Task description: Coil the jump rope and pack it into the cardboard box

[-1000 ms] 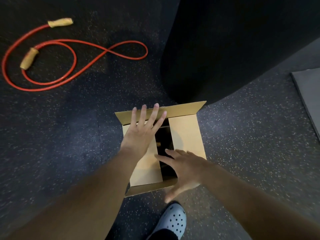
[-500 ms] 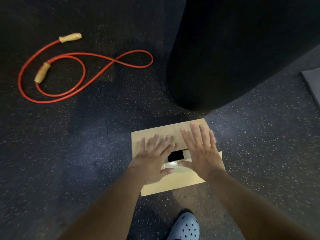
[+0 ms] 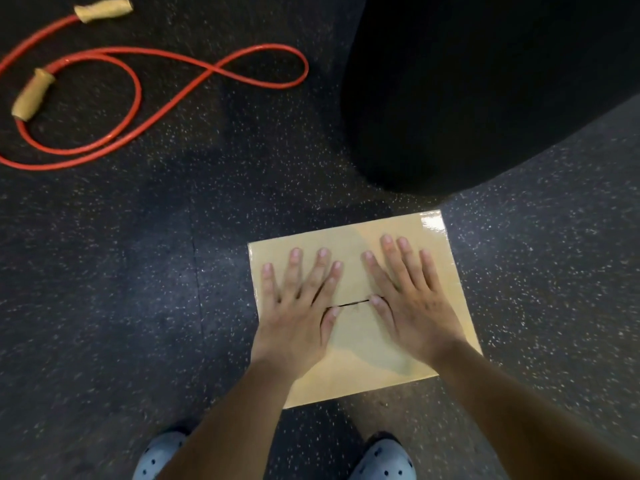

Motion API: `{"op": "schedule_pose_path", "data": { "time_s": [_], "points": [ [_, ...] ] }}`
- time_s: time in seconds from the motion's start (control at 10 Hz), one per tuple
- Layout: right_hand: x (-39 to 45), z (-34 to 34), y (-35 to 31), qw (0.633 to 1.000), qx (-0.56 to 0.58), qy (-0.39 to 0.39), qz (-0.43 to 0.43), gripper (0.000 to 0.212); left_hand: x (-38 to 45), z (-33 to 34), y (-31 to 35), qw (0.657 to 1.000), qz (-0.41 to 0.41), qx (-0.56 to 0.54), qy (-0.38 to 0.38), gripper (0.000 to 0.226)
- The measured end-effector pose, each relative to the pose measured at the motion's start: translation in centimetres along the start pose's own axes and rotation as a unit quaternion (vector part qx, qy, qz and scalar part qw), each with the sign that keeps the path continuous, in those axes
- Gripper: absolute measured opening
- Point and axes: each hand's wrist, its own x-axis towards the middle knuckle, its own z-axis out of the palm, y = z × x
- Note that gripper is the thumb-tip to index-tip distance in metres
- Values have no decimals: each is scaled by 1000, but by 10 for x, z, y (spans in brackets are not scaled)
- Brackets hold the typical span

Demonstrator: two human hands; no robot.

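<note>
The cardboard box (image 3: 446, 271) lies on the floor below centre with its top flaps folded shut, a thin dark seam between them. My left hand (image 3: 301, 303) and my right hand (image 3: 405, 296) press flat on the flaps, fingers spread, holding nothing. The red jump rope (image 3: 194, 79) lies loose on the floor at the upper left, crossed into loops, well apart from the box. Its two tan handles (image 3: 33, 95) rest near the left edge and the top.
A large black rounded object (image 3: 485, 81) stands just behind the box at the upper right. The floor (image 3: 121, 289) is dark speckled rubber. Two light blue perforated clogs (image 3: 384, 460) show at the bottom edge.
Both hands pushed the open flaps down; the box is now shut flat under my palms. The view has moved closer. The rope has not moved.
</note>
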Motion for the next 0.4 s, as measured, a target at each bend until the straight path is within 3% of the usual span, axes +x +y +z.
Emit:
{"op": "schedule_pose_path", "data": {
  "time_s": [0.3, 0.4],
  "points": [
    [-4, -15, -4, 999, 1, -32, -19, 63, 0, -8, 0, 1000, -9, -12, -24, 64],
    [-12, -34, -12, 998, 46, -23, 33, 63, -6, -30, 8, 999, -10, -36, -33, 65]
  ]
}}
